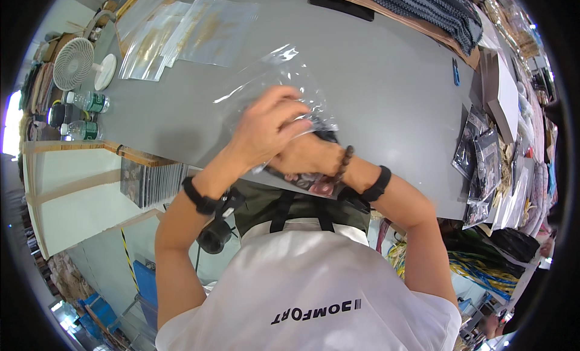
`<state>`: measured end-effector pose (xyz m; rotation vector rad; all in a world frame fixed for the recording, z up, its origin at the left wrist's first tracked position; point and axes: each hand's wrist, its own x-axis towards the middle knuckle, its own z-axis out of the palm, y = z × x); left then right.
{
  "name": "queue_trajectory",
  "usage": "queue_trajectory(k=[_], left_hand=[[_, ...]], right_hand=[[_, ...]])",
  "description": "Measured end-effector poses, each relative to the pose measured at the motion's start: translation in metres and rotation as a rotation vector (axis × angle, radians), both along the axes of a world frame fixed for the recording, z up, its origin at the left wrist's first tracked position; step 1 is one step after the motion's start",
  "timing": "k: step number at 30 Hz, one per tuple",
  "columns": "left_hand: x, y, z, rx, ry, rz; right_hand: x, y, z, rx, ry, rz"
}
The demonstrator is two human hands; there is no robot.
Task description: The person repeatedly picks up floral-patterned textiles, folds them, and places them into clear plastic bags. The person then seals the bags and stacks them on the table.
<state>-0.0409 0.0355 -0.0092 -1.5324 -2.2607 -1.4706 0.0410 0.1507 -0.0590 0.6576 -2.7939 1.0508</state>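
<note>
A clear plastic bag (pixel 289 65) lies on the grey table in front of me, its far corner spread away from my body. My left hand (pixel 263 130) curls over the near part of this bag, its fingers bent on the film. Crossing just under and beside it is my right hand (pixel 308 154), whose fingers are mostly hidden behind the left. Beneath both hands, at the table's near edge, a dark item with a coloured picture (pixel 314 183) shows in part. Whether it sits inside the bag I cannot make out.
More clear bags (pixel 208 30) lie at the far left, near a small white fan (pixel 74 64) and water bottles (pixel 90 101). Folded dark knit fabric (pixel 432 12) rests at the far right. A blue cutter (pixel 456 71) and packed dark items (pixel 483 157) are on the right.
</note>
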Motion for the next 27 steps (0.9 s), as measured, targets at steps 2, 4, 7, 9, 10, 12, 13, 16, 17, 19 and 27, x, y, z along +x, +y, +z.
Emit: queue_trajectory(k=[2, 4, 7, 9, 10, 12, 13, 16, 17, 19, 27], left_hand=[[0.005, -0.028, 0.007, -0.135, 0.003, 0.254], [0.003, -0.051, 0.011, -0.590, -0.135, 0.436], [0.021, -0.045, -0.005, -0.364, -0.724, 0.245], [0.038, -0.038, -0.013, -0.345, -0.751, 0.132], [0.047, -0.037, -0.015, -0.389, -0.818, 0.082], [0.054, -0.038, -0.016, -0.349, -0.897, 0.118], [0.057, -0.040, -0.015, -0.359, -0.911, 0.135], [0.062, -0.046, -0.013, -0.379, -0.863, 0.119], [0.065, -0.045, -0.012, -0.379, -0.816, 0.104], [0.073, -0.040, -0.012, -0.345, -0.741, 0.041], [0.036, -0.042, 0.010, -0.310, -0.552, -0.080]], right_hand=[[-0.001, 0.020, -0.003, -0.067, 0.265, -0.359], [0.002, 0.034, -0.002, 0.074, 0.229, -0.447], [-0.013, 0.041, 0.004, 0.190, 0.111, -0.489], [-0.027, 0.048, 0.009, 0.213, 0.166, -0.653], [-0.031, 0.049, 0.010, 0.200, 0.136, -0.765], [-0.028, 0.052, 0.007, 0.191, 0.172, -0.684], [-0.022, 0.054, 0.005, 0.186, 0.184, -0.668], [0.007, 0.048, -0.005, 0.203, 0.200, -0.637], [0.009, 0.049, -0.007, 0.228, 0.169, -0.637], [0.006, 0.046, -0.007, 0.266, 0.146, -0.623], [-0.050, 0.014, -0.006, 0.257, 0.156, -0.569]])
